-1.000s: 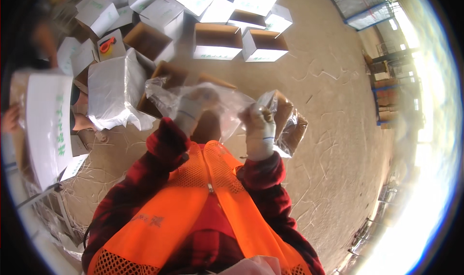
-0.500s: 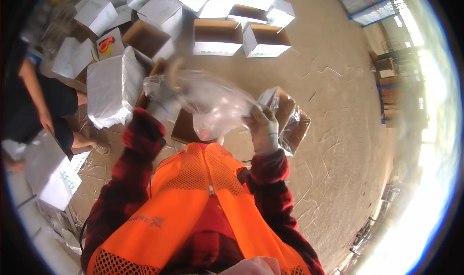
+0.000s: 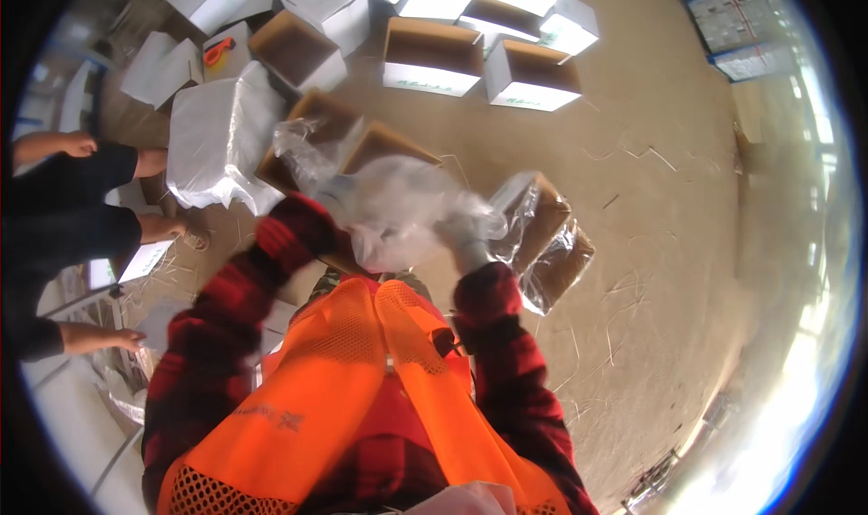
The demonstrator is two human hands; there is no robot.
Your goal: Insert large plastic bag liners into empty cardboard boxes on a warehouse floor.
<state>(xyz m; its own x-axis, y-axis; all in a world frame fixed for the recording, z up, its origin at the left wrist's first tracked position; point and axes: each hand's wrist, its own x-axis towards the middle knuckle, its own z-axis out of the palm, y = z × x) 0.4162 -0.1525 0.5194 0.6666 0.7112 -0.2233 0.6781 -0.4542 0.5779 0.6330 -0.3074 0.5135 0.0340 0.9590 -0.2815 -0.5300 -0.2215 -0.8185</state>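
A clear plastic bag (image 3: 398,212), crumpled and blurred by motion, is spread between my two hands in front of my orange vest. My left hand (image 3: 340,195), in a pale glove and partly covered by the film, is closed on the bag's left side. On the right side, my gloved right hand (image 3: 465,241) grips the film, its fingers smeared. Behind and below the bag stands an open cardboard box (image 3: 384,144), mostly hidden by it. Close to my right hand is a brown box lined with clear plastic (image 3: 547,244).
A white plastic-covered box (image 3: 217,140) stands at the left, beside another open box (image 3: 316,117). An orange tape dispenser (image 3: 217,52) lies on a box behind it. Several open white cartons (image 3: 434,58) fill the far side. Other people's legs and arms (image 3: 81,198) are at the left edge.
The bag has spread out lower between my hands. My left hand has come down and toward the right, uncovering boxes behind. At the left, a person's white carton has moved away from the hand.
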